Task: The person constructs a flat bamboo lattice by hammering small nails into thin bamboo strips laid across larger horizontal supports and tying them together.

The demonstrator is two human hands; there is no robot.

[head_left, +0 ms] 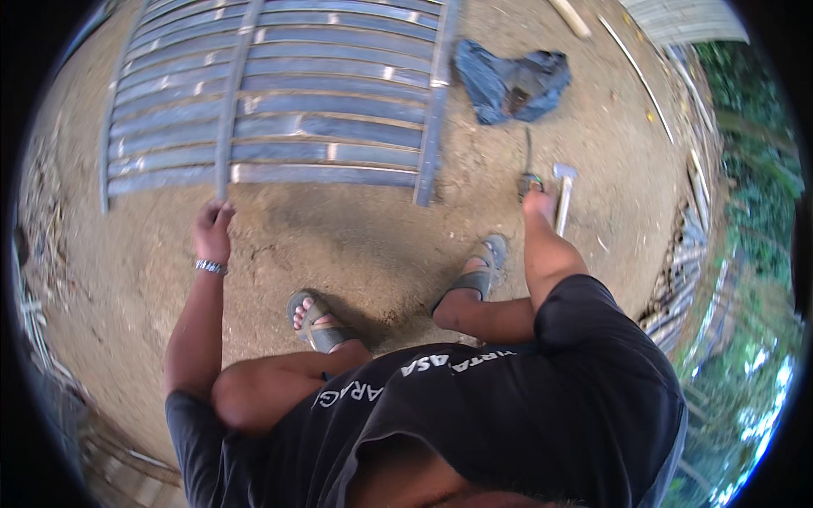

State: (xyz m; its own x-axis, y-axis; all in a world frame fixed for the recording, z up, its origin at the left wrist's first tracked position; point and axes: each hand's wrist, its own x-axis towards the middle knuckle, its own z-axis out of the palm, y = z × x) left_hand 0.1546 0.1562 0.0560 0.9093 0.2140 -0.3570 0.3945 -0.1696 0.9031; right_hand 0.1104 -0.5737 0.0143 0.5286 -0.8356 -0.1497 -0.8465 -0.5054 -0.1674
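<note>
A slatted bamboo panel (334,106) lies on the ground ahead of me, its greyish slats crossed by long lengthwise strips. My left hand (213,227) is closed with its fingertips at the near end of one of these strips. Over on the right, my right hand (537,203) is wrapped around the dark handle of a tool (528,152) with a thin, dark, narrow shaft or blade pointing away from me; its exact kind is unclear. Just beside that hand, a hammer (565,193) with a pale handle lies on the ground.
A crumpled dark blue plastic bag (513,83) with brown bits on it lies right of the panel. Poles (637,78) and a corrugated sheet (686,20) are at the far right, near greenery. My sandalled feet (320,322) stand on the bare dirt.
</note>
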